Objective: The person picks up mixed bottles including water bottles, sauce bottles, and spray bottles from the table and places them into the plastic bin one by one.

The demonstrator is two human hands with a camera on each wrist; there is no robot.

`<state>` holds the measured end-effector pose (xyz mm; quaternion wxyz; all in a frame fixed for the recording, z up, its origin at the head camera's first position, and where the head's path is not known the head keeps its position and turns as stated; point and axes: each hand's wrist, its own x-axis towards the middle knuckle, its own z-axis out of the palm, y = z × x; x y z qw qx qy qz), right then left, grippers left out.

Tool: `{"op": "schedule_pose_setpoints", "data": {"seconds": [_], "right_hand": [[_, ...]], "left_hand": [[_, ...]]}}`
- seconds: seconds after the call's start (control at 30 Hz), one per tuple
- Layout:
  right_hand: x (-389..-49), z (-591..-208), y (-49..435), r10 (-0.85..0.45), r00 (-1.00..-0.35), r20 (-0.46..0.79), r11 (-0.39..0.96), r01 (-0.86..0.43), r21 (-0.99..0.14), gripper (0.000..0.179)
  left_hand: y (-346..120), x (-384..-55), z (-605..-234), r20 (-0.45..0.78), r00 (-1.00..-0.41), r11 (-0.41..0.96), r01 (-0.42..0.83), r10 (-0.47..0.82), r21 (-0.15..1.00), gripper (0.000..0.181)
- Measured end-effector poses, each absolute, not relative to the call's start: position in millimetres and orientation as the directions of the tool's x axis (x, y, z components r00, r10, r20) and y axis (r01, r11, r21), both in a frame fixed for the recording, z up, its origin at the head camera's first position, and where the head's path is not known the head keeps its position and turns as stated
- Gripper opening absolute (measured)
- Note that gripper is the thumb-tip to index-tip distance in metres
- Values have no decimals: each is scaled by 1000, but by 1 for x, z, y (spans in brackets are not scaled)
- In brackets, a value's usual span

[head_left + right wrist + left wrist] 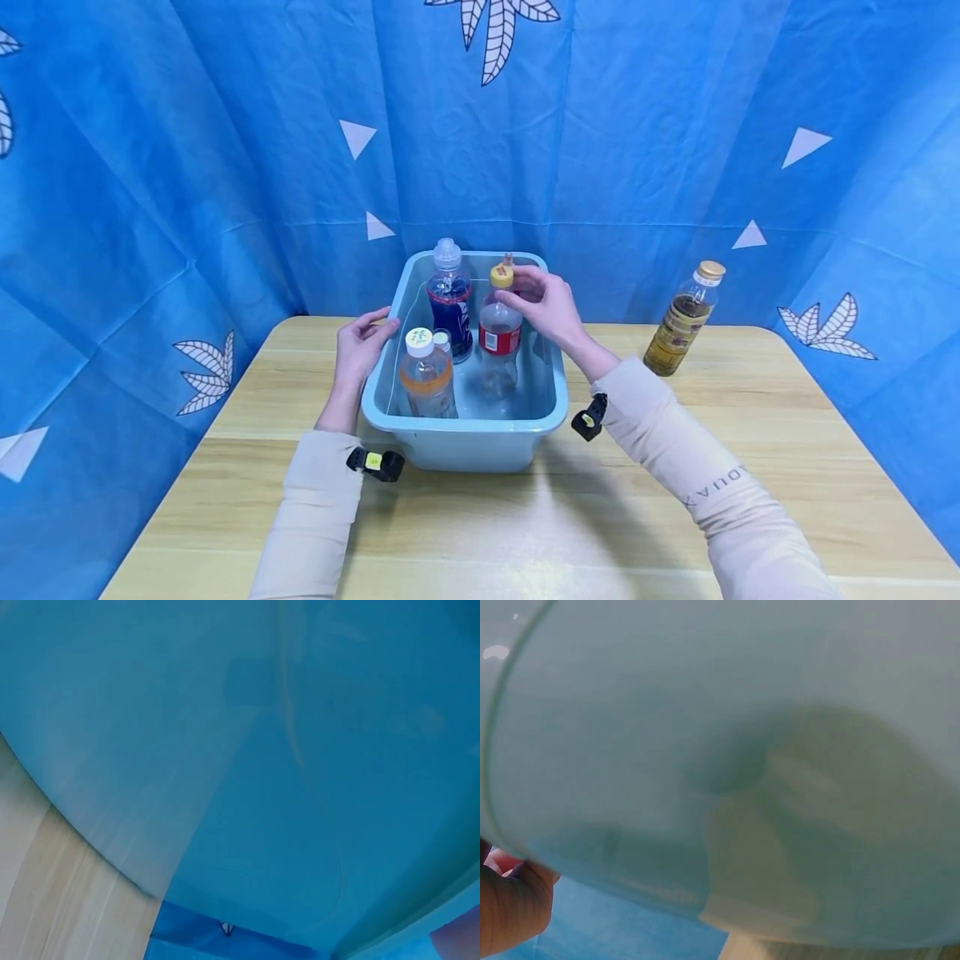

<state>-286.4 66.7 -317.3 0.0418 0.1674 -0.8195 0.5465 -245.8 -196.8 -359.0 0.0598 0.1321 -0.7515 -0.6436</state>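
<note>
A light blue plastic basin (465,446) stands on the table with several bottles in it. My left hand (360,346) is at its left rim, fingertips against the outside. In the left wrist view, the thumb (521,900) touches the basin wall (645,750). My right hand (547,304) reaches over the right rim and pinches a clear plastic bottle (500,340) with a yellow cap and red label near its top. This bottle is upright inside the basin. The right wrist view is mostly filled by the basin wall (187,750), which hides the bottle.
Also in the basin are a dark blue-labelled bottle (450,312), a clear orange-banded bottle (427,382) with a white cap, and a smaller white-capped bottle (442,340). A bottle of amber liquid (681,325) stands on the wooden table (750,433) at right. Blue curtain (637,125) hangs behind.
</note>
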Motion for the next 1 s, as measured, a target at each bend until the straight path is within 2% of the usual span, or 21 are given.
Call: {"op": "schedule_pose_setpoints", "data": {"seconds": [0.4,0.73,1.0], "right_hand": [[-273,-303,82,-206,-921,330,354,-384,-853,41],[-270,-307,104,-155,-924,351,409,-383,-828,44],[-262,-306,122,-138,-907,397,427,-416,-803,43]], "left_hand": [[-195,-245,-359,-82,-956,141,-126,-281,982,43],[-195,-245,-360,-91,-957,137,-133,-275,982,43],[-195,-241,-358,-45,-960,140,-87,-277,986,46]]}}
